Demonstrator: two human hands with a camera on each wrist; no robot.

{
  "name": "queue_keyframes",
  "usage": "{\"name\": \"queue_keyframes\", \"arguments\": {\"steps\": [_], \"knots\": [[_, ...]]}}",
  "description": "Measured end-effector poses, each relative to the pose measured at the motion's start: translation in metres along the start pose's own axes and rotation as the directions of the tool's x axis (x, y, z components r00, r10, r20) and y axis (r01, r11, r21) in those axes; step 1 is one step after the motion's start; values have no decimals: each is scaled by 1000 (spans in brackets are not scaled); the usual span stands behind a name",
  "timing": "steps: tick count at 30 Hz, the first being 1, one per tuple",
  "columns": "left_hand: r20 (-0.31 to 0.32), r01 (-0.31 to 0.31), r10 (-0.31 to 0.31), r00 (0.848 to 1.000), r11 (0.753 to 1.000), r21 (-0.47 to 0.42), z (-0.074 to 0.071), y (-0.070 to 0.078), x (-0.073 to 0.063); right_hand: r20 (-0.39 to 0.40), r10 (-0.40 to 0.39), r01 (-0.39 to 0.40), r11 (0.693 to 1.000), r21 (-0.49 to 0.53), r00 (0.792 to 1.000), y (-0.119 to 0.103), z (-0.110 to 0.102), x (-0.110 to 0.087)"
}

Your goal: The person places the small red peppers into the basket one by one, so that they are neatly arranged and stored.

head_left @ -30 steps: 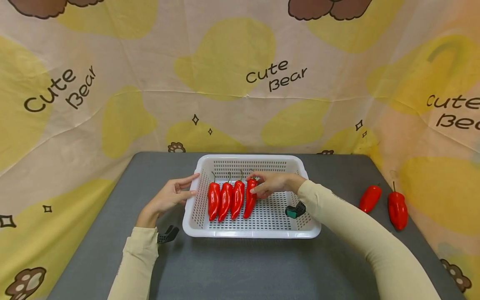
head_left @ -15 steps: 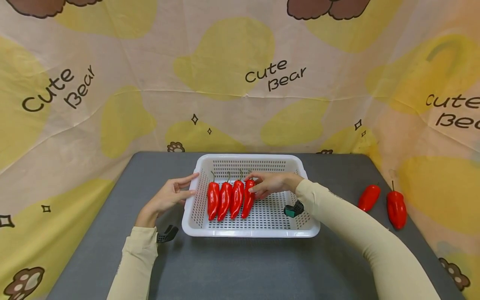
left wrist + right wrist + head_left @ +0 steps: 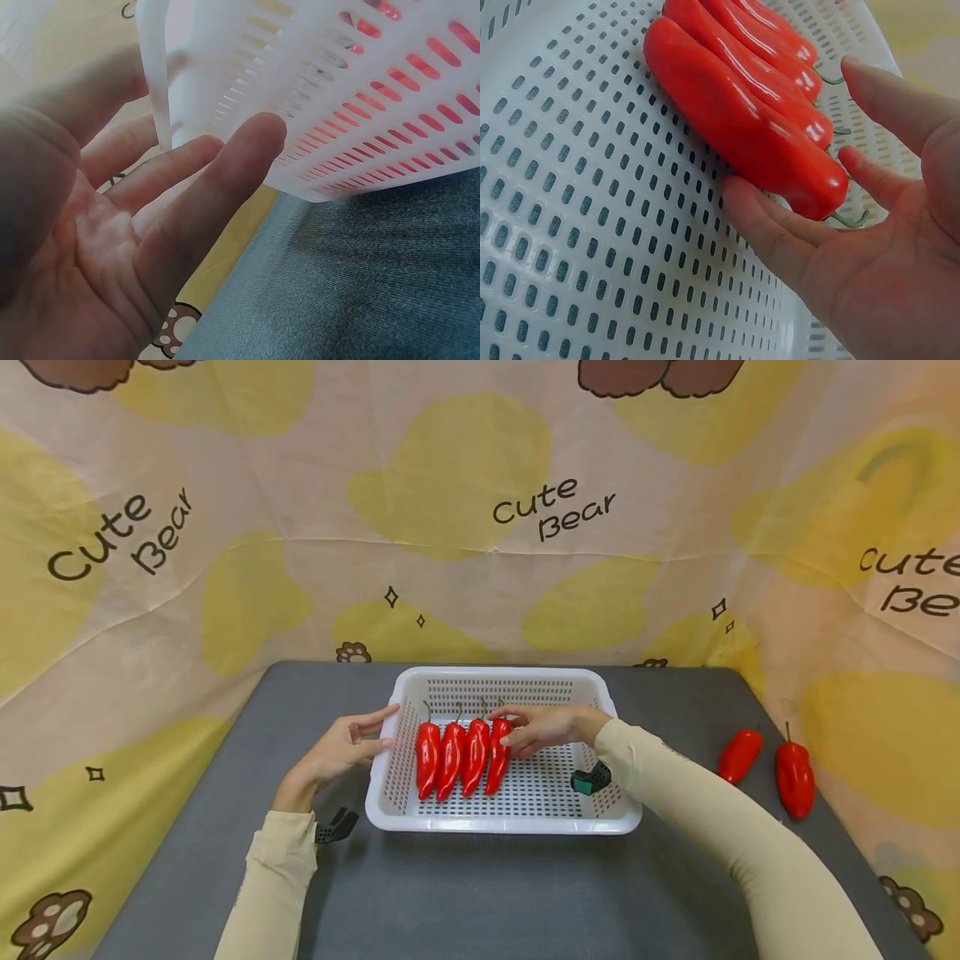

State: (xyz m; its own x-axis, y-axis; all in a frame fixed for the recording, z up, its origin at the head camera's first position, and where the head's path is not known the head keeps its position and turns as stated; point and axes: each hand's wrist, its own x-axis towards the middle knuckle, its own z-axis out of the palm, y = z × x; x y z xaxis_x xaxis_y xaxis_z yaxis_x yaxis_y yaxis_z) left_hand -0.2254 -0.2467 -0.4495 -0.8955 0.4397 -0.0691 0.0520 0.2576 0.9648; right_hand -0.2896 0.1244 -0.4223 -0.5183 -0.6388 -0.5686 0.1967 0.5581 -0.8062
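Note:
Four... several red chili peppers lie side by side in a white perforated plastic basket, stems pointing to the far side. My right hand is inside the basket at the stem end of the rightmost chili pepper. Its fingers are spread loosely on both sides of that pepper's top, one fingertip right at its side in the right wrist view. My left hand rests against the basket's left side, fingers fairly straight, index finger and thumb apart at the rim. Its palm faces the basket wall in the left wrist view.
Two more red chili peppers lie on the grey table at the right, one partly hidden by the right sleeve. A printed cloth hangs behind the table and along both sides.
Both hands keep nearly the same places at the basket. The rightmost pepper has shifted slightly left, closer to the others.

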Motion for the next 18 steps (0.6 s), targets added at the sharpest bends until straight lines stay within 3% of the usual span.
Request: {"name": "queue_keyframes", "arguments": {"steps": [8, 18], "knots": [[13, 7, -7, 1000, 1000, 5, -1, 2, 2, -25, -6, 4, 998, -67, 1000, 1, 0, -3], [18, 12, -12, 1000, 1000, -12, -2, 5, 2, -85, 42, -55, 987, -153, 996, -2, -3, -11]]}}
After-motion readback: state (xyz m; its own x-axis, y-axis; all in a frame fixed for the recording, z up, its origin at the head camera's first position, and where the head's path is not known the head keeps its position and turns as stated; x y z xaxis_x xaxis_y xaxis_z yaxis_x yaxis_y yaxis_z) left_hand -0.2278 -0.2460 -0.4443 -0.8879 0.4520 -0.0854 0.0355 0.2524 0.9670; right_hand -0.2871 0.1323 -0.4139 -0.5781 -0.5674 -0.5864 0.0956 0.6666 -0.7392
